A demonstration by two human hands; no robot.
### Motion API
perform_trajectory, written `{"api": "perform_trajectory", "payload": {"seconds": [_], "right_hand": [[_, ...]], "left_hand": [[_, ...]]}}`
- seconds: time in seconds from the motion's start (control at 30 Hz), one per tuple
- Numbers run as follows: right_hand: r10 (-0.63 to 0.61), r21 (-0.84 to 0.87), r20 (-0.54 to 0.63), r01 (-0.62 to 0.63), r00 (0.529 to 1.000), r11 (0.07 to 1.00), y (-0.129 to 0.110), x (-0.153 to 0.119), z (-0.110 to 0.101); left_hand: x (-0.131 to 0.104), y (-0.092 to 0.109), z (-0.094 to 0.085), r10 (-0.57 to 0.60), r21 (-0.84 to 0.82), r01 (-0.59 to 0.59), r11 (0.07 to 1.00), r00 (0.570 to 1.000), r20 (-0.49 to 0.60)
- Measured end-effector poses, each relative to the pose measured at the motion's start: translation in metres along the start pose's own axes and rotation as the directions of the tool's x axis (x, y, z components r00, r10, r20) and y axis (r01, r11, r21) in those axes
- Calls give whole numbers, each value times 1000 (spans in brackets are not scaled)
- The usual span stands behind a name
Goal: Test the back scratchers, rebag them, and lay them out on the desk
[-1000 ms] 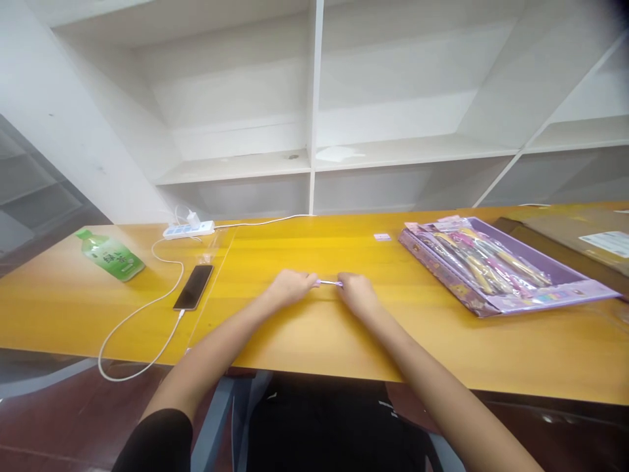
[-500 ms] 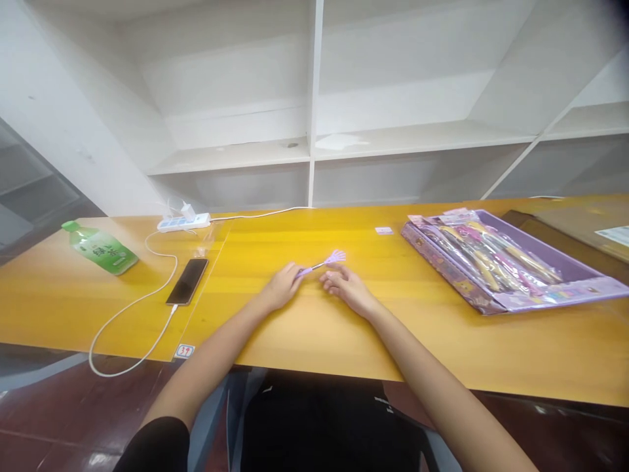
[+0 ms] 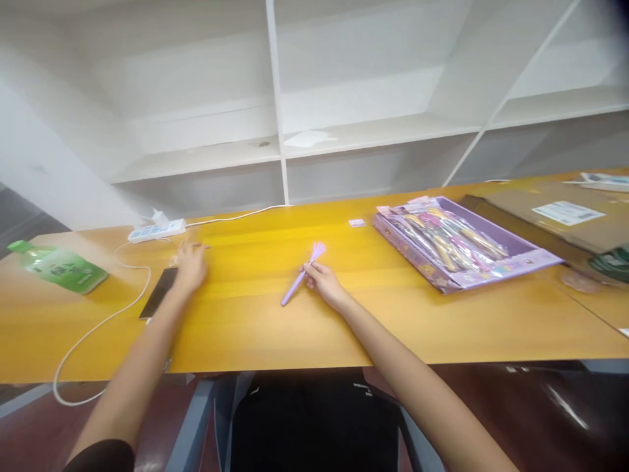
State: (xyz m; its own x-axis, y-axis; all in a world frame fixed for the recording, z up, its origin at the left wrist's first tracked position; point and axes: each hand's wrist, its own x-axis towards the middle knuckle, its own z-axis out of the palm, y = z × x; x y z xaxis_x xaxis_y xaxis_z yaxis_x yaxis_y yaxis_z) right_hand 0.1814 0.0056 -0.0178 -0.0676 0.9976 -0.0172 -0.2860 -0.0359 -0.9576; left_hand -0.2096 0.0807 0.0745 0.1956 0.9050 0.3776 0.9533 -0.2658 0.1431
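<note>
"Yellow wooden surface (image 3: 236, 334), white shelves (image 3: 354, 85) behind. What's leftmost?"

"A green bottle (image 3: 63, 267) lying near the left edge, then a power strip (image 3: 160, 231) by the far edge and a phone (image 3: 158, 293)."

"And the hands?"

"Left hand (image 3: 190, 267) is by the phone's far end, blurred, fingers loosely apart; I can't tell whether it touches anything. Right hand (image 3: 322, 282) is closed, pinching the purple stick (image 3: 293, 288) near mid-surface, its fanned tip toward the far edge."

"Further right?"

"A purple tray (image 3: 515, 263) of wrapped items (image 3: 442, 239), then a cardboard box (image 3: 515, 203) near the far right corner."
</note>
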Motion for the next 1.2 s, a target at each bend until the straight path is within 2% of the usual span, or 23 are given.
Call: {"api": "perform_trajectory", "payload": {"seconds": [0.1,0.17,0.27,0.37,0.47,0.53,0.57,0.67,0.73,0.77,0.83,0.9,0.97,1.07,1.2], "right_hand": [[5,-23,15,-4,1000,1000,-1,2,1],[7,-33,28,-6,1000,999,-3,2,1],[10,-41,51,-8,999,999,-6,-1,1],[10,-39,60,-8,998,999,-8,-4,0],[-2,-21,41,3,999,1000,-7,-2,0],[-22,6,11,22,1000,1000,-7,-1,-1],[-31,26,-5,31,1000,999,-7,0,-2],[-33,93,-42,36,999,995,-10,0,-5],[-6,115,-49,12,999,993,-13,-2,-9],[13,113,-49,-7,999,994,-15,-3,-12],[52,95,-48,-47,998,994,-18,-6,-15],[82,72,-51,-78,995,994,-21,-8,-16],[98,53,-58,-95,994,994,-21,-9,-14],[105,39,-66,-103,992,994,-19,-7,-9],[90,32,-117,-87,989,996,-17,0,-13]], "left_hand": [[-1,-59,-13,-191,250,171,953,980,57],[-2,-84,-20,-265,315,228,921,961,76],[0,-98,-31,-272,321,224,920,956,113],[5,-88,-35,-171,293,124,948,975,141],[3,-53,-25,-13,240,-19,970,991,131],[-7,-11,-10,101,189,-117,975,990,96],[-13,15,-2,218,110,-223,969,974,60],[-34,97,20,486,-164,-480,862,874,-2],[-39,140,28,619,-378,-554,742,783,67],[-38,154,30,647,-459,-552,696,760,68],[-30,169,33,657,-521,-538,663,751,60],[-22,173,35,656,-512,-542,666,752,59],[-22,175,38,691,-518,-566,642,719,71],[-36,186,44,777,-577,-616,537,627,54],[-59,206,47,884,-550,-721,421,462,72]]}}
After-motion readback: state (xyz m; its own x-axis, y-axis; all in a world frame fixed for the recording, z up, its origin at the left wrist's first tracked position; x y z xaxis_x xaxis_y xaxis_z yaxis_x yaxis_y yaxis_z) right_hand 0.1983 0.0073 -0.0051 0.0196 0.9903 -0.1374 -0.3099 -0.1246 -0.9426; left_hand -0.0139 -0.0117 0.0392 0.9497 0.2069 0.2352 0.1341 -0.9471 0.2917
